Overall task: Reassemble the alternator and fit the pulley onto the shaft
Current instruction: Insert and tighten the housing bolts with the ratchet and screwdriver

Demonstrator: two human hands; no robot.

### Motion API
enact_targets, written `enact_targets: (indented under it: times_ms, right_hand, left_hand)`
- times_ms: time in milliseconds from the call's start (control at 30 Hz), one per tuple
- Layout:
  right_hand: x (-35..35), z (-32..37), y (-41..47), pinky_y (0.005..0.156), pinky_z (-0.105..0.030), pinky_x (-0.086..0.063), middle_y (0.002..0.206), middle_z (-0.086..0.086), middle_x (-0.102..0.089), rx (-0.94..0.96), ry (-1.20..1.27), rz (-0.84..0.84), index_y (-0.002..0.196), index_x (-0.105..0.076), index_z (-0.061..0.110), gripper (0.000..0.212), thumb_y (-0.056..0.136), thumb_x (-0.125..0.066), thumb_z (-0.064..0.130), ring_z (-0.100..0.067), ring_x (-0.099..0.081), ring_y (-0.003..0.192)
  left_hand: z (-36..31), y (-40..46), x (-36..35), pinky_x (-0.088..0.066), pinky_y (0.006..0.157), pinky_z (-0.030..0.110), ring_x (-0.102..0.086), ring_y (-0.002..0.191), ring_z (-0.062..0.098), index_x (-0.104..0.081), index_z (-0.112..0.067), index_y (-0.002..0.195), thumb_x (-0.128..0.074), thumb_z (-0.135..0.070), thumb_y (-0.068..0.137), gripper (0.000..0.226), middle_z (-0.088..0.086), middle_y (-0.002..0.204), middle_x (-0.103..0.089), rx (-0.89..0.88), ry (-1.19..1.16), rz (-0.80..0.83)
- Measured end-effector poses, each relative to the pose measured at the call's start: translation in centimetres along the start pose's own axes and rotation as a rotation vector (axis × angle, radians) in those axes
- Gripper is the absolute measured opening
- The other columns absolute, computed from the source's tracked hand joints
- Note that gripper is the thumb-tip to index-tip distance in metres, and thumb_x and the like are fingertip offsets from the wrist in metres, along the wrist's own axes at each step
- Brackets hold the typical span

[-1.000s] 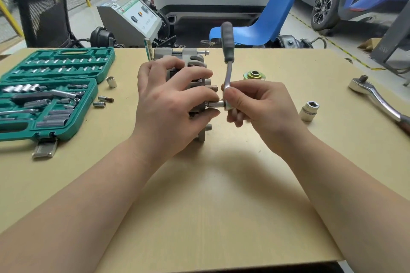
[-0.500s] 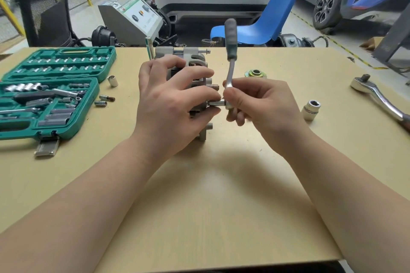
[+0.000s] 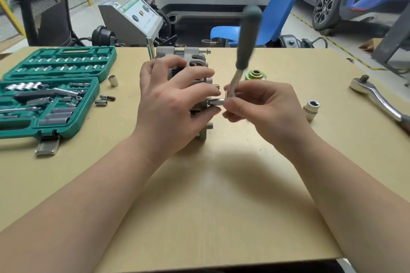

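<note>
Head view: the left hand [image 3: 168, 104] braces the alternator [image 3: 195, 66] mid-table, its grip wrapped round the housing; the right hand [image 3: 264, 106] pinches the ratchet [image 3: 238, 68] at its socket [image 3: 216, 102]. A tilted socket could slip off the bolt. The pulley [image 3: 255, 74] waits just behind on the tan table [image 3: 199, 206]; parked cars stand beyond.

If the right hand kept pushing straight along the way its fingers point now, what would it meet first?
The right hand points leftward along the socket it pinches, so it would likely press first into the alternator housing, with the left hand's fingertips right beside that line. Depth there is hard to judge.
</note>
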State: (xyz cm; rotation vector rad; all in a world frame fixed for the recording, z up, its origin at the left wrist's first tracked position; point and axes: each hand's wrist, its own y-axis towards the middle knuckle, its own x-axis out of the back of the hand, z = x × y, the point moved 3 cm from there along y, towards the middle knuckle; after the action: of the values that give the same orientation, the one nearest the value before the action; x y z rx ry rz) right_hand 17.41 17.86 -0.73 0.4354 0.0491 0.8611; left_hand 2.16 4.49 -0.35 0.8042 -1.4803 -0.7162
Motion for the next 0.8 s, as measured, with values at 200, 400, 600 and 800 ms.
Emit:
enact_targets:
  times_ms: [200, 400, 600, 800]
  right_hand:
    - [0.1, -0.4, 0.4, 0.063, -0.031, -0.06, 0.08, -0.008, -0.078, -0.065, -0.025, 0.034, 0.1, -0.082, 0.02, 0.006, 0.096, -0.078, 0.02, -0.027, -0.075, 0.069]
    - [0.5, -0.2, -0.5, 0.086, -0.033, -0.065, 0.1, 0.002, -0.082, 0.115, -0.088, 0.065, 0.109, -0.077, 0.017, 0.044, 0.079, -0.083, -0.014, -0.017, -0.079, 0.094]
    - [0.1, -0.5, 0.5, 0.066, -0.036, -0.065, 0.082, -0.011, -0.079, -0.078, -0.027, 0.025, 0.097, -0.081, 0.018, 0.005, 0.097, -0.077, 0.019, -0.034, -0.079, 0.072]
    - [0.2, -0.5, 0.4, 0.071, -0.035, -0.063, 0.088, -0.008, -0.08, 0.0, 0.054, 0.083, 0.097, -0.08, 0.014, 0.013, 0.086, -0.082, 0.007, -0.031, -0.077, 0.078]
  left_hand:
    - [0.0, -0.2, -0.1, -0.039, 0.103, 0.063, -0.053, 0.124, 0.039, -0.084, -0.025, 0.097, -0.078, -0.045, 0.096, 0.021, -0.007, 0.131, -0.073, -0.004, -0.012, 0.019]
    - [-0.1, -0.2, 0.0, -0.036, 0.106, 0.063, -0.054, 0.124, 0.039, -0.085, -0.023, 0.097, -0.076, -0.045, 0.097, 0.024, -0.008, 0.13, -0.073, 0.006, -0.017, 0.02]
    - [0.1, 0.0, 0.0, -0.039, 0.103, 0.062, -0.055, 0.125, 0.039, -0.084, -0.025, 0.099, -0.081, -0.045, 0.092, 0.021, -0.007, 0.13, -0.073, 0.0, -0.01, 0.019]
    - [0.1, -0.1, -0.1, -0.038, 0.103, 0.063, -0.055, 0.122, 0.04, -0.085, -0.025, 0.096, -0.077, -0.046, 0.097, 0.023, -0.007, 0.13, -0.073, -0.012, -0.008, 0.009]
